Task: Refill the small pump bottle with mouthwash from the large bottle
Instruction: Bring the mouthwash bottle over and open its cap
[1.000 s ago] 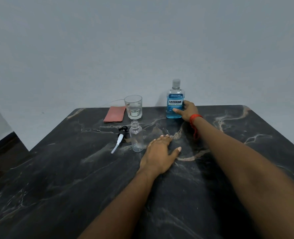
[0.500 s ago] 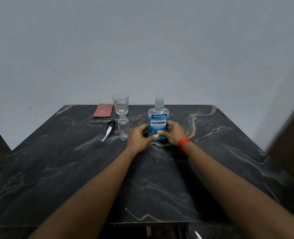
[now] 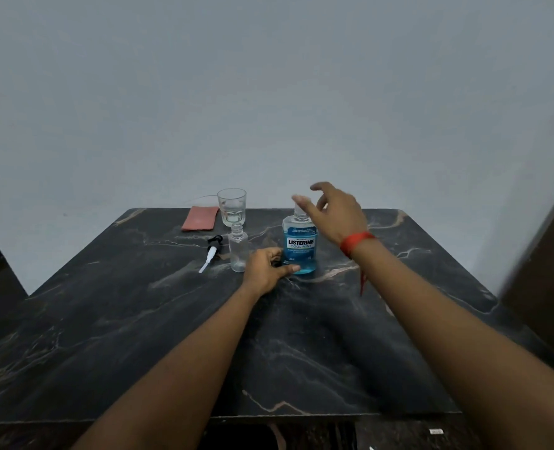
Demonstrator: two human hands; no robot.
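Two forearms entering from bottom of frame, reaching up over dark marble table (image 3: 139, 336). Left hand (image 3: 264, 267) low at centre frame, resting on tabletop, curled around base of large bottle (image 3: 299, 243), thumb pressed against its lower front edge, fingers hidden behind; gripping bottle base. Right hand (image 3: 335, 211) raised just right of centre, fingers spread and loose, hovering at cap level of large bottle, holding nothing; fingertips blurred, contact with cap could not be told. Red thread band (image 3: 355, 242) on right wrist, loose end hanging down. Large bottle upright at centre frame, blue liquid, label reading LISTERINE COOL MINT, clear cap on. Small pump bottle (image 3: 238, 250) just left of left hand, upright, clear, looked empty, neck open. Pump head (image 3: 211, 253) lying flat on table left of small bottle, black collar, white tube pointing toward lower left. Glass tumbler (image 3: 232, 206) farther back, directly behind small bottle, some clear liquid at bottom. Reddish cloth (image 3: 200, 218) flat at back edge, left of tumbler. Plain pale wall (image 3: 269, 92) filling upper frame.
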